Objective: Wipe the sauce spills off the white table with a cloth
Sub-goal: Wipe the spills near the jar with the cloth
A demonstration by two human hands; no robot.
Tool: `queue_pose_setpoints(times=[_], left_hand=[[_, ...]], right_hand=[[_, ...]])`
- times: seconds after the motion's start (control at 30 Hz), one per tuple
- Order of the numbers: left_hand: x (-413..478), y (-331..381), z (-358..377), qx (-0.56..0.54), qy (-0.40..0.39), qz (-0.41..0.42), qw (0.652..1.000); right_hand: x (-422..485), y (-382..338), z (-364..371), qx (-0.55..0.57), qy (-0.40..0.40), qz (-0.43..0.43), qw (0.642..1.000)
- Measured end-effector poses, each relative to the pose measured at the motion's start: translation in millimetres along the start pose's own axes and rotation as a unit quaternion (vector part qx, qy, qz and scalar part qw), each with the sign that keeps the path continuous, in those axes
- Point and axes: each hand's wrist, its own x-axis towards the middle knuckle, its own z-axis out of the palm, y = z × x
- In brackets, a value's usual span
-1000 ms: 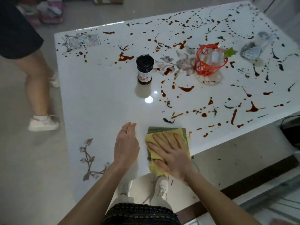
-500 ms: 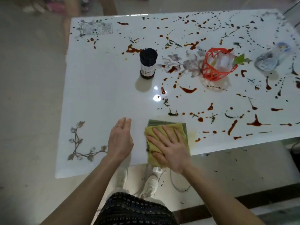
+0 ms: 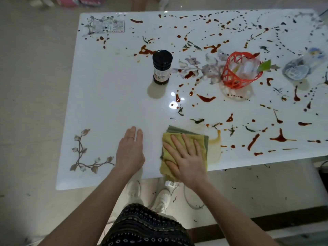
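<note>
Cloth (image 3: 184, 148), yellow-green and folded, lies flat on the near edge of the white table (image 3: 110, 107), a bit right of centre, its near corner hanging slightly over the rim. Right hand (image 3: 188, 157) presses on top of it, palm down, fingers spread wide and pointing far-left, not gripping, just flat on the fabric. Left hand (image 3: 130, 151) rests flat on bare tabletop just left of the cloth, fingers together and extended, holding nothing, a ring on one finger.

Pale orange smear (image 3: 214, 146) sits touching the cloth's right edge. Sauce spills (image 3: 205, 98), red-brown blobs and drips plus dark green flecks, cover the right half and far side of the table; the near-left area looks mostly clean. Nearest unwiped drops are just right of the smear and just beyond the cloth.

Dark jar (image 3: 161, 67) with black lid stands upright mid-table, far from the cloth, spills beside it. Red lattice basket (image 3: 239, 70) sits right of the jar, with pale items inside, too blurred to identify, and a green leaf at its right rim. Clear plastic item (image 3: 300, 66) lies at the far right. Printed vine pattern (image 3: 87, 151) marks the near-left corner; flower print lies between jar and basket. White shoes (image 3: 161, 197) and patterned dark skirt (image 3: 142, 228) show below the table edge.
</note>
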Motion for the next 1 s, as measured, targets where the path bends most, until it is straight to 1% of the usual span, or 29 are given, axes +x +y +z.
queue_pose_setpoints(times=[0.07, 0.1, 0.13, 0.23, 0.3, 0.33, 0.37, 0.4, 0.47, 0.53, 0.57, 0.6, 0.63, 0.7, 0.77, 0.8, 0.83, 0.87, 0.93, 1.0], left_hand=[[0.8, -1.6, -0.1, 0.000, -0.006, 0.001, 1.000], [0.8, -2.0, -0.5, 0.002, -0.012, 0.001, 1.000], [0.6, -2.0, -1.2, 0.003, -0.020, 0.001, 1.000], [0.4, 0.2, -4.7, 0.003, -0.042, -0.006, 0.999], [0.4, 1.4, -5.7, 0.001, -0.049, -0.012, 0.999], [0.5, 2.3, -5.6, 0.000, -0.052, -0.014, 0.999], [0.8, 3.1, -5.5, 0.000, -0.053, -0.016, 0.998], [1.2, 3.2, -5.5, 0.003, -0.053, -0.016, 0.998], [1.4, 3.0, -5.2, 0.005, -0.053, -0.016, 0.998], [1.1, 2.5, -5.9, 0.004, -0.054, -0.016, 0.998], [1.5, 2.8, -6.6, 0.002, -0.054, -0.017, 0.998], [1.6, 3.0, -6.8, 0.000, -0.054, -0.018, 0.998], [1.3, 3.7, -7.5, -0.003, -0.054, -0.019, 0.998], [0.9, 4.6, -8.0, -0.009, -0.052, -0.022, 0.998], [1.0, 5.1, -8.1, -0.014, -0.051, -0.026, 0.998], [0.9, 5.2, -8.4, -0.015, -0.051, -0.029, 0.998], [0.0, 3.4, -8.9, -0.017, -0.051, -0.030, 0.998], [2.5, 8.0, -7.8, -0.022, -0.047, -0.032, 0.998], [2.2, 7.6, -8.6, -0.023, -0.045, -0.032, 0.998], [2.4, 7.9, -8.8, -0.025, -0.048, -0.039, 0.998]], right_hand=[[-1.8, 22.9, -0.7, 0.001, 0.008, -0.039, 0.999], [-4.7, 35.6, -1.3, -0.005, 0.010, -0.035, 0.999], [-8.7, 48.2, -2.3, -0.012, 0.011, -0.012, 1.000], [-17.9, 70.4, -7.9, -0.023, 0.002, 0.099, 0.995], [-15.0, 54.4, -8.0, -0.029, 0.009, 0.163, 0.986], [-12.6, 39.8, -6.7, -0.030, 0.018, 0.180, 0.983], [-10.6, 24.5, -5.1, -0.025, 0.022, 0.178, 0.983], [-9.5, 11.0, -2.4, -0.020, 0.020, 0.155, 0.988], [-11.1, -0.9, 2.4, -0.011, 0.016, 0.081, 0.996], [-11.2, 14.2, 1.7, -0.005, 0.017, 0.013, 1.000], [-10.8, 27.3, 0.8, -0.006, 0.020, -0.001, 1.000], [-10.2, 42.4, -0.5, -0.013, 0.025, 0.006, 1.000], [-10.1, 57.2, -2.8, -0.022, 0.021, 0.038, 0.999], [-10.9, 77.4, -8.7, -0.024, 0.012, 0.144, 0.989], [-8.0, 72.2, -9.8, -0.016, 0.021, 0.226, 0.974], [-5.5, 60.0, -8.3, -0.015, 0.030, 0.246, 0.969], [-4.4, 42.5, -5.4, -0.011, 0.031, 0.246, 0.969], [-4.3, 33.2, -3.6, -0.014, 0.028, 0.221, 0.975], [-5.3, 14.6, 1.2, -0.019, 0.021, 0.142, 0.989], [-4.4, 26.5, 0.8, -0.022, 0.021, 0.065, 0.997]])
